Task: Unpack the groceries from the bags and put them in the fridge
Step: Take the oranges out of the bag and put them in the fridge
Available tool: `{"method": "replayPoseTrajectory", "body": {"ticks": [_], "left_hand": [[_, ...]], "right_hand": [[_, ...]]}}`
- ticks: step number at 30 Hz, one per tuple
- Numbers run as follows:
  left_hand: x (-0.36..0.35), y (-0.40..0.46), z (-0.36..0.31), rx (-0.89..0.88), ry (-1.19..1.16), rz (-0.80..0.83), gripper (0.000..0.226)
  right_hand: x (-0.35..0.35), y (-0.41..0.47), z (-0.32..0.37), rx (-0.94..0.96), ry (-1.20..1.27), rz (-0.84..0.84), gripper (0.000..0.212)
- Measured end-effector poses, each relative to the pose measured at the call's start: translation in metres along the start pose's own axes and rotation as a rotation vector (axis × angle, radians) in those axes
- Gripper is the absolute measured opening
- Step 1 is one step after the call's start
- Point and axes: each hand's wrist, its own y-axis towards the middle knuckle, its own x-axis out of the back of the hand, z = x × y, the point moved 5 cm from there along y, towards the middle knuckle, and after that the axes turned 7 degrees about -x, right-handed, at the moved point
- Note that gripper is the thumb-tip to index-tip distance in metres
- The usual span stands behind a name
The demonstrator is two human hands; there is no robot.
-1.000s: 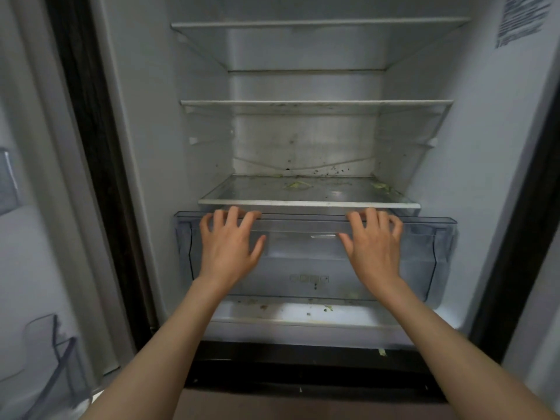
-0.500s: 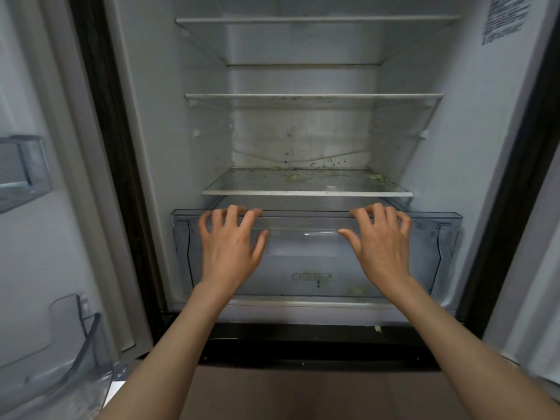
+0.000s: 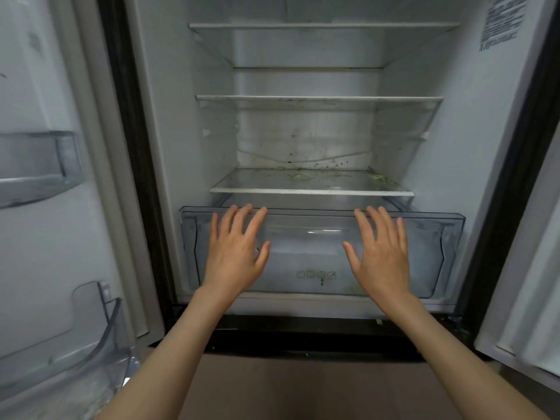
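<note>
Fridge [image 3: 485, 177] stood open ahead, shelves bare but stained. Sticker [image 3: 501, 21] high on right wall, print too small to read. Clear crisper drawer [image 3: 436, 256] at bottom, four small icons on front. Left hand [image 3: 235, 253], right hand [image 3: 380, 256] flat against drawer front, fingers straight, spread.

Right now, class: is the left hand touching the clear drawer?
Cannot tell. The head view shows the left hand spread flat before the drawer front, hiding any gap.

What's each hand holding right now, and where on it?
Nothing is held. The left hand and right hand are both open, fingers straight, laid against the front of the clear crisper drawer, fingertips at its top edge. No grip.
</note>
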Motion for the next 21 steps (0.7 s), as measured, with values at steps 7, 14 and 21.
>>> {"method": "replayPoseTrajectory", "body": {"ticks": [7,14,21], "left_hand": [[0.011,-0.096,-0.007,0.012,-0.194,0.203,0.068],[0.028,-0.263,-0.002,0.174,-0.21,0.416,0.065],[0.088,-0.43,0.035,0.476,-0.08,0.62,0.072]], "right_hand": [[0.004,-0.07,0.037,-0.016,0.123,0.174,0.055],[0.016,-0.215,0.111,0.057,0.209,0.556,0.056],[0.03,-0.337,0.226,0.263,0.309,0.926,0.059]]}}
